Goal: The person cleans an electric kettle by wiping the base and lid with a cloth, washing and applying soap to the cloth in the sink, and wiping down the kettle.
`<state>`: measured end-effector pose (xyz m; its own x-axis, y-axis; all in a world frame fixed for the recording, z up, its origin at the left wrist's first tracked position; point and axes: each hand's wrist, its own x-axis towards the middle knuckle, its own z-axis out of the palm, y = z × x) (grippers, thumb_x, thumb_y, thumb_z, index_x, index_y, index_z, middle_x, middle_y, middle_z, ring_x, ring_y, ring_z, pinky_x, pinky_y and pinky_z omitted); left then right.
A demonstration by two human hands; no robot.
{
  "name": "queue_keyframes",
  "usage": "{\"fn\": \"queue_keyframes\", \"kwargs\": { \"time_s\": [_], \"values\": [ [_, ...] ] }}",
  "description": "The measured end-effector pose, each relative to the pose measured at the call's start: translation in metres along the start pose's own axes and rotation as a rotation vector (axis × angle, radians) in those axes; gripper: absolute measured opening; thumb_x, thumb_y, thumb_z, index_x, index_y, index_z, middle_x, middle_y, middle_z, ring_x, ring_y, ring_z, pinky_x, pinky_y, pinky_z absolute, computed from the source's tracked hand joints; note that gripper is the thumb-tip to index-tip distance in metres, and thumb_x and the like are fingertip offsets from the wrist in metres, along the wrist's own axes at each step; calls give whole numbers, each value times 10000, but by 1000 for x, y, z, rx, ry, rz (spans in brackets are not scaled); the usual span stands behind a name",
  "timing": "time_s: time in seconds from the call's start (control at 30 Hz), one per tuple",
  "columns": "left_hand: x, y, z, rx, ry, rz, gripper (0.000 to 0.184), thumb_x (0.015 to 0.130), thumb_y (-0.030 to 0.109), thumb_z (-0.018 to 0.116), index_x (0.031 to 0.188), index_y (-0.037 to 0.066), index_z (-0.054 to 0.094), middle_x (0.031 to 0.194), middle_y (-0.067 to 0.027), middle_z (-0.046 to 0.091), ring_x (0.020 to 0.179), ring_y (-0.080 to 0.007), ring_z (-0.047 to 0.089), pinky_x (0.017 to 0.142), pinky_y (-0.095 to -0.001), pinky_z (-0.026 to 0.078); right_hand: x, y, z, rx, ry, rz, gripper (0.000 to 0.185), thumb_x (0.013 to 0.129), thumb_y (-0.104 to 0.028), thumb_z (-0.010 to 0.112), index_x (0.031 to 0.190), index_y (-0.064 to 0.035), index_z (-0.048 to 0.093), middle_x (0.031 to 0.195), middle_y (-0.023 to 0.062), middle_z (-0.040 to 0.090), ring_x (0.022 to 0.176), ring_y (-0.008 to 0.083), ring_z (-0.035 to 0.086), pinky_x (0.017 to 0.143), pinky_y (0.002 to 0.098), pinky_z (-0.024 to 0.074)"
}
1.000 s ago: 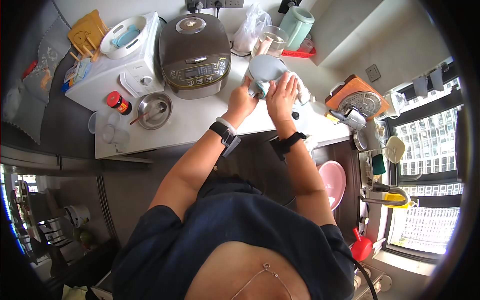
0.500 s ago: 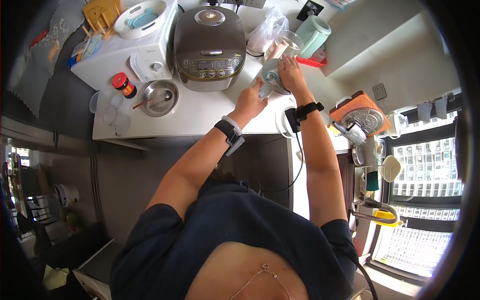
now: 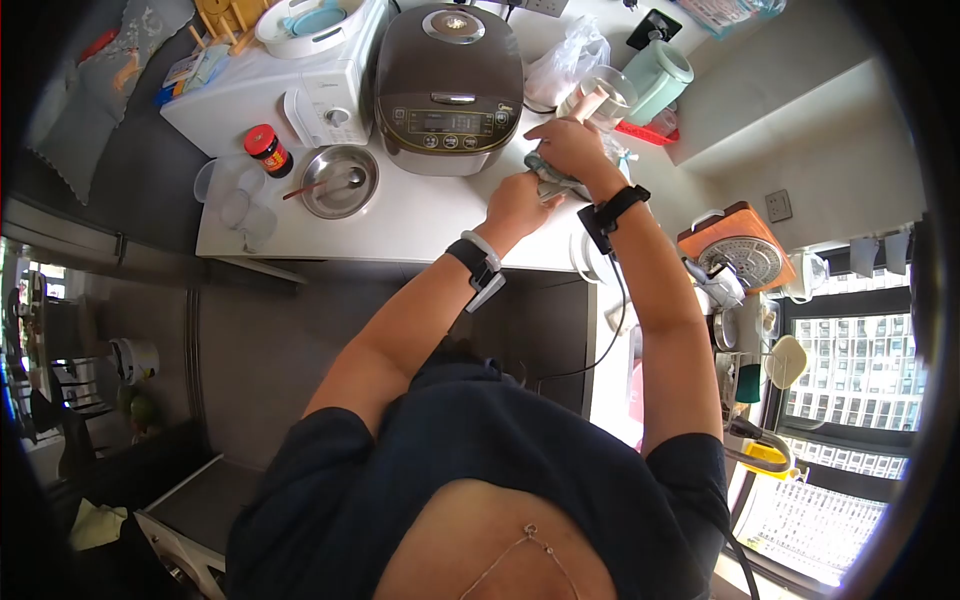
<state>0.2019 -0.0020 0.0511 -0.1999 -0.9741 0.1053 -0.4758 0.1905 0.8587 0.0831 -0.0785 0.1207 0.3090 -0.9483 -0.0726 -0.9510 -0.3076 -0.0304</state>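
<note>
Right of the rice cooker, both my hands are on a greyish-white item with a blue-green patch. Its kind is hard to make out, since my fingers and wrist cover much of it. My left hand is closed on its near left side, thumb towards the item. From above, my right hand reaches over it with fingers bent around the top and far side. Just behind my right hand stands a clear container with a pinkish stick-shaped thing in it.
On the white counter are a steel bowl with a spoon, a red-lidded jar and clear plastic cups. A white microwave stands at left. A pale green kettle and plastic bag stand behind.
The item between my hands has turned, and less of its pale printed surface shows. My right hand has shifted to reach further over it. The whole view has moved slightly.
</note>
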Motion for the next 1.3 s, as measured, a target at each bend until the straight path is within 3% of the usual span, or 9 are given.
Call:
{"fn": "queue_keyframes", "kwargs": {
  "time_s": [0.23,0.5,0.57,0.83,0.9,1.0,1.17,1.23,1.3],
  "values": [
    [-6,16,-13,-96,13,9,549,757,292,727,1246,98,570,623,-114,607,518,-209,576,541,-350,446,36,61,10,307,-71,52,293,800,-120,501,1007,-131,707,1032,99,677,962,256,637,852,361,481],
    [-8,17,-7,-111,51,21,557,738,269,741,1255,152,571,582,-92,583,495,-197,550,526,-339,436,-25,90,-28,1127,-198,469,338,921,-297,541,1090,-21,637,983,29,641,821,58,584,693,194,470],
    [-9,25,-12,-91,33,-12,534,736,232,739,1229,109,573,794,-132,675,722,-276,659,659,-360,505,-38,126,21,1251,-62,198,498,906,-435,547,1088,22,624,966,74,651,832,108,602,761,250,484],
    [-5,19,13,-96,109,27,535,749,231,720,1237,77,560,899,-184,673,821,-295,669,706,-352,513,-83,86,90,1969,700,579,461,938,-419,482,1249,-81,517,1186,93,568,1087,210,533,959,344,408],
    [-2,13,20,-86,102,89,564,752,192,710,1268,59,525,913,-187,672,825,-292,670,719,-343,515,-87,61,110,1503,852,408,487,951,-373,446,1331,-69,423,1170,67,519,1050,158,495,921,304,401],
    [0,8,19,-82,18,52,680,717,122,695,1334,17,428,911,-187,675,820,-259,678,745,-324,521,-82,24,116,1661,1041,361,511,969,-346,422,1368,-39,334,1214,70,490,1103,154,467,967,306,377],
    [-8,21,6,-107,-175,121,826,676,111,662,1390,-42,276,922,-236,652,847,-346,660,748,-354,524,-92,-12,158,587,1026,525,756,901,-299,535,1421,41,104,1455,272,198,1348,400,236,1107,448,215],
    [-7,19,8,-135,-243,155,855,670,103,659,1398,-57,241,924,-230,653,838,-336,664,746,-341,523,-100,-17,164,665,1003,485,805,868,-208,557,1432,38,39,1477,321,39,1367,482,96,1119,498,144],
    [-6,9,15,-168,-99,251,691,672,99,694,1284,-47,409,874,-95,654,738,-172,641,690,-285,517,-106,-14,178,608,919,415,839,839,-186,603,1425,51,51,1469,328,62,1364,468,128,1117,495,165]
  ]
}}
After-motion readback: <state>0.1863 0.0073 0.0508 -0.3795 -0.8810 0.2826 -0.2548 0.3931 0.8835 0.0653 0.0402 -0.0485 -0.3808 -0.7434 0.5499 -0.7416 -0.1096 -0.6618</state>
